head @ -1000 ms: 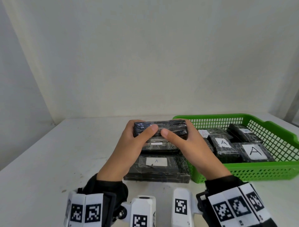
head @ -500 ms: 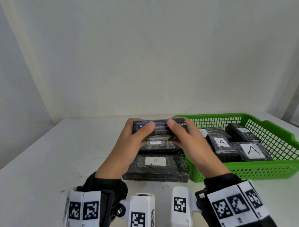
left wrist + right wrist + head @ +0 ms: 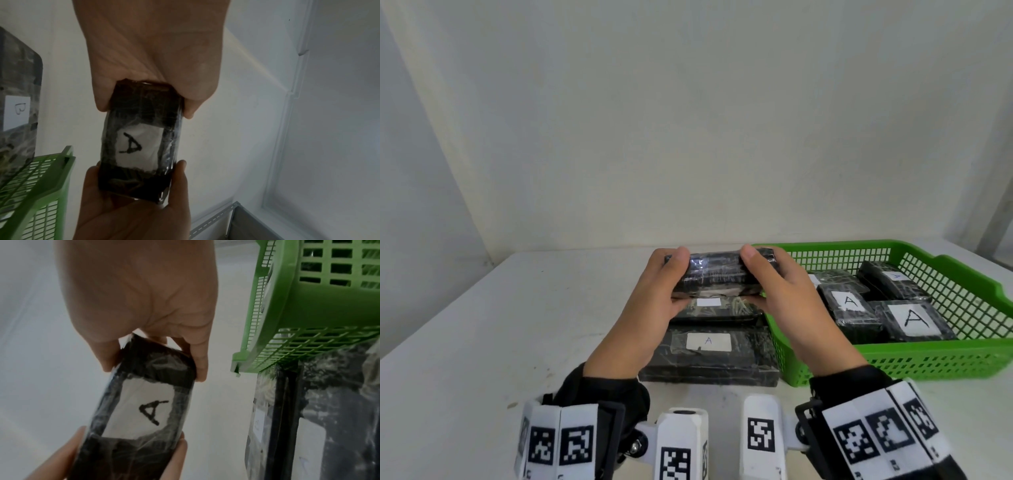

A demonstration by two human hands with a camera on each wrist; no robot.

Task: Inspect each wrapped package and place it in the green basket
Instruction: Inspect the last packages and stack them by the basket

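Note:
A black wrapped package (image 3: 717, 274) is held up over the table between both hands. My left hand (image 3: 676, 277) grips its left end and my right hand (image 3: 760, 277) grips its right end, thumbs on top. Its white label marked "A" faces away from the head view and shows in the wrist views, package (image 3: 139, 146) (image 3: 144, 410). The green basket (image 3: 962, 359) stands to the right and holds several labelled black packages (image 3: 849, 308). Under the hands, two more wrapped packages (image 3: 709, 353) lie stacked on the table.
The white table (image 3: 500, 342) stretches bare to the left and in front of the stack. The stack touches the basket's left wall. A plain wall rises close behind. The basket (image 3: 41, 178) (image 3: 308, 305) also shows in both wrist views.
The package has been turned in both hands, and the thumbs have moved from its near side up onto its top edge. It stays over the stack.

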